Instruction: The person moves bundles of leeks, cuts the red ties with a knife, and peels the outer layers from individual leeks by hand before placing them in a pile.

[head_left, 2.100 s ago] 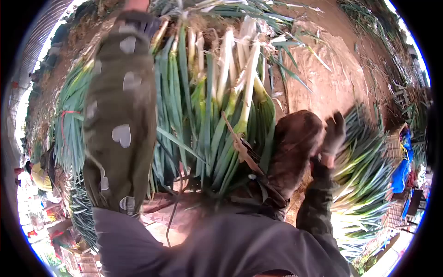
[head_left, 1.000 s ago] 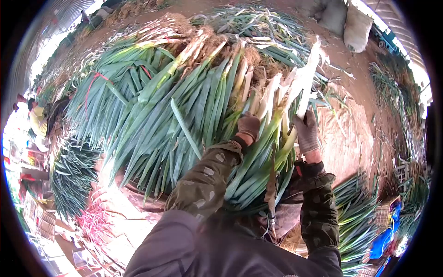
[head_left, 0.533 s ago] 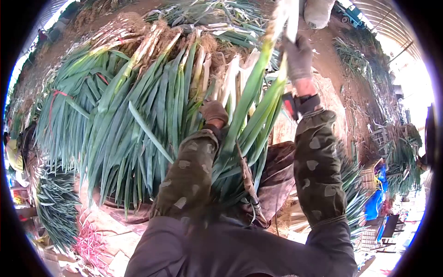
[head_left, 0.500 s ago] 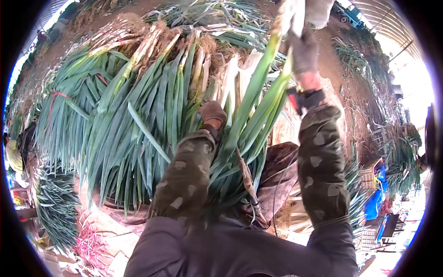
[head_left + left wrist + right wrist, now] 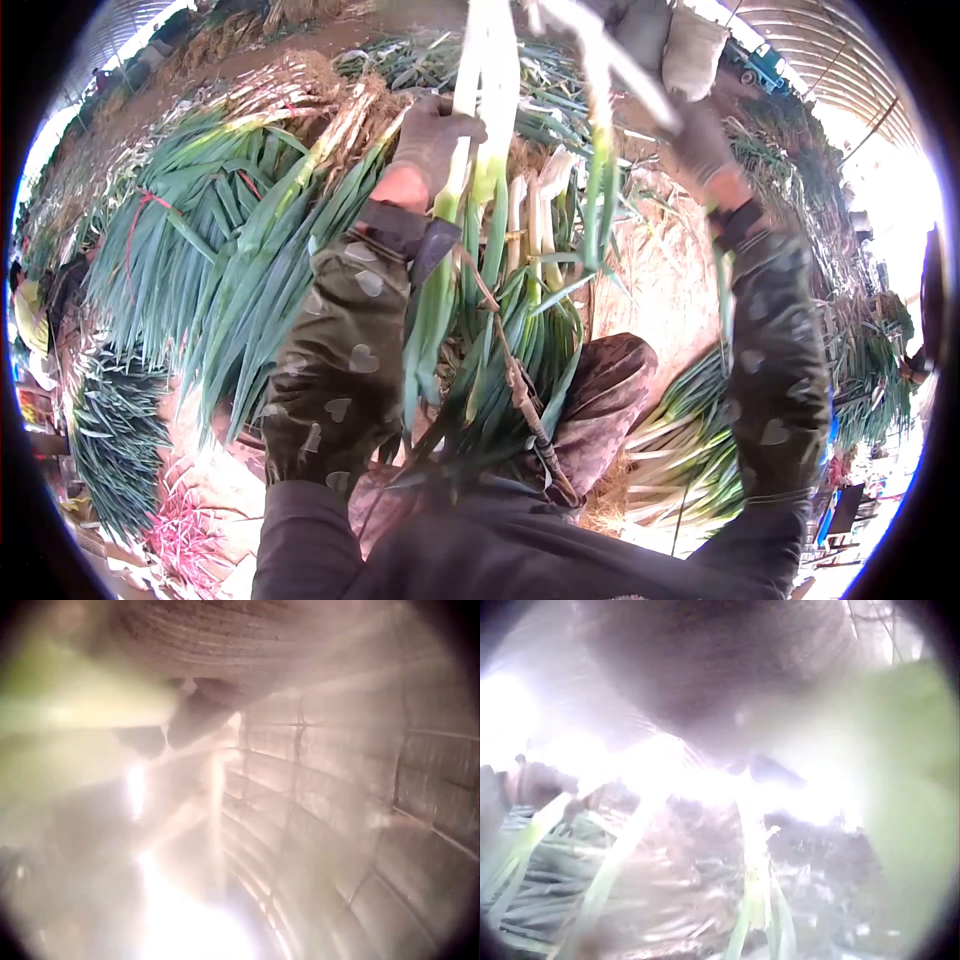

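In the head view my gloved left hand (image 5: 425, 148) grips upright leeks (image 5: 492, 120) with thick white stems, their green leaves hanging down. To the right, my blurred gloved right hand (image 5: 700, 145) holds a slanting white leek stem (image 5: 630, 72). Between the hands is another leek (image 5: 602, 150), too blurred to tell what holds it. The left wrist view has the left glove (image 5: 225, 634) above pale green stems (image 5: 67, 705). Under the right glove (image 5: 720, 667), the right wrist view shows leeks (image 5: 756, 877) and a blurred pale green surface (image 5: 911, 795).
A broad leek pile (image 5: 220, 220) lies to the left, more leeks (image 5: 535, 330) before the body. A thin brown strap or stick (image 5: 520, 390) crosses them. Brown sheeting (image 5: 650, 260) covers ground at the right, with further leeks (image 5: 680, 430) beside the knee. Pale sacks (image 5: 692, 50) stand behind.
My left hand has risen from the leek pile and now holds stems upright. My right hand has moved right and down, away from those stems, with a slanting stem in it.
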{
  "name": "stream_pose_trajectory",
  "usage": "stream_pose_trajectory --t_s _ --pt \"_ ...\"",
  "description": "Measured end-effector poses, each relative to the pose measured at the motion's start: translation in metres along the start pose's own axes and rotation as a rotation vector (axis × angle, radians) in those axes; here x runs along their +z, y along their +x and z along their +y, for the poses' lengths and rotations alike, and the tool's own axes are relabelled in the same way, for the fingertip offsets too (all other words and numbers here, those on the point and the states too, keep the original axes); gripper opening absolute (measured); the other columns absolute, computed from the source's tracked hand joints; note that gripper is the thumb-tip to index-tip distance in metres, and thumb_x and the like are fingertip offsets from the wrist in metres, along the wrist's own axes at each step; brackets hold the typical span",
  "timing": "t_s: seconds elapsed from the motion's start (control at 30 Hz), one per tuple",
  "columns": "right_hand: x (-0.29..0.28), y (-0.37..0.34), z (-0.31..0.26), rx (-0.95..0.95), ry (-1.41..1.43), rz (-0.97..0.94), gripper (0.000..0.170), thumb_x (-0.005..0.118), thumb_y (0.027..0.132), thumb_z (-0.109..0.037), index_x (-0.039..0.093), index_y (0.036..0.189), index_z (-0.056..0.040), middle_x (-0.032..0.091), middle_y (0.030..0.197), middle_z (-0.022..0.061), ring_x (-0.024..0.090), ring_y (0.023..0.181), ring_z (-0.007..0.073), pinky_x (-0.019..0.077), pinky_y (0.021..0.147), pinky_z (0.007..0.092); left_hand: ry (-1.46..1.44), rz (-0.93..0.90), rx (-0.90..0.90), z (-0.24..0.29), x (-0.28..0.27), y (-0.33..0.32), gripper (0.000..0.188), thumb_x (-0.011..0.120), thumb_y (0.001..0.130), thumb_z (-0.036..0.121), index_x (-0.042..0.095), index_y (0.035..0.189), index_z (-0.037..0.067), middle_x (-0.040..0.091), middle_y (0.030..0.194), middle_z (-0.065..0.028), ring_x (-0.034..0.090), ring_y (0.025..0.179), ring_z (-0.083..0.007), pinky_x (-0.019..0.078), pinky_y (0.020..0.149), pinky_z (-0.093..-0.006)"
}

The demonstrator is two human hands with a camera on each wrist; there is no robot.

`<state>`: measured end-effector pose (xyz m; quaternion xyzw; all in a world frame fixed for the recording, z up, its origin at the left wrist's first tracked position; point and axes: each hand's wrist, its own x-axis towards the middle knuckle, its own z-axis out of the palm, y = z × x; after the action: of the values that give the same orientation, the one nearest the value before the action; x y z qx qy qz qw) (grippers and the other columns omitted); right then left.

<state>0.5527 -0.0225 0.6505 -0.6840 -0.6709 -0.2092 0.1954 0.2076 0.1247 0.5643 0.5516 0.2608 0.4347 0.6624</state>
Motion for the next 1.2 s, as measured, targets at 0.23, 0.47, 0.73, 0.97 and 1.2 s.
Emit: stream_pose_trajectory --t_s 0.23,0.47,0.73,0.97,1.2 --pt "0.038 -0.084 -0.126 0.566 0.589 -0.422 0.053 0.063 0.093 -0.020 0.049 0.142 -0.0033 0.071 0.105 0.0195 0.068 0.083 0.0220 0.0567 0.082 0.0340 0.283 -0.028 -0.255 -0.026 0.073 -0.078 0.043 0.072 0.089 0.025 0.057 0.119 -0.002 0.068 0.103 -0.0142 0.062 0.106 -0.0238 0.0464 0.101 -0.0379" --pt "0.062 -0.115 -0.152 0.358 0.820 -0.256 0.068 0.058 0.099 -0.042 0.037 0.149 -0.0006 0.065 0.118 0.0278 0.064 0.111 0.0307 0.0477 0.096 0.0356 0.396 0.014 -0.190 -0.038 0.120 -0.126 0.048 0.068 0.087 0.000 0.042 0.128 -0.005 0.060 0.116 -0.0184 0.065 0.097 -0.0258 0.0543 0.085 -0.0371" --pt "0.024 -0.105 -0.164 0.339 1.184 -0.287 0.066 0.061 0.082 -0.011 0.045 0.145 0.0030 0.065 0.103 0.0067 0.057 0.087 0.0113 0.0492 0.081 0.0279 0.849 -0.378 0.200 0.000 0.084 -0.133 0.026 0.072 0.086 0.027 0.069 0.079 0.002 0.070 0.089 -0.0074 0.065 0.073 -0.0191 0.0541 0.078 -0.0356" --pt "0.017 -0.086 -0.175 0.239 1.013 -0.449 0.067 0.062 0.080 -0.012 0.051 0.146 -0.0135 0.062 0.093 0.0045 0.056 0.080 0.0132 0.0502 0.075 0.0276 1.048 0.189 0.756 0.074 0.063 -0.035 0.109 0.086 0.069 0.026 0.020 0.149 -0.009 0.035 0.146 -0.0295 0.047 0.132 -0.0400 0.0467 0.105 -0.0412" --pt "0.003 -0.111 -0.228 0.216 1.014 -0.350 0.060 0.067 0.083 -0.010 0.052 0.141 -0.0063 0.068 0.094 0.0105 0.063 0.081 0.0154 0.0540 0.077 0.0299 0.991 0.137 0.234 0.095 0.020 0.038 0.051 0.071 0.087 0.028 0.058 0.125 -0.004 0.068 0.112 -0.0136 0.067 0.096 -0.0226 0.0561 0.082 -0.0329"
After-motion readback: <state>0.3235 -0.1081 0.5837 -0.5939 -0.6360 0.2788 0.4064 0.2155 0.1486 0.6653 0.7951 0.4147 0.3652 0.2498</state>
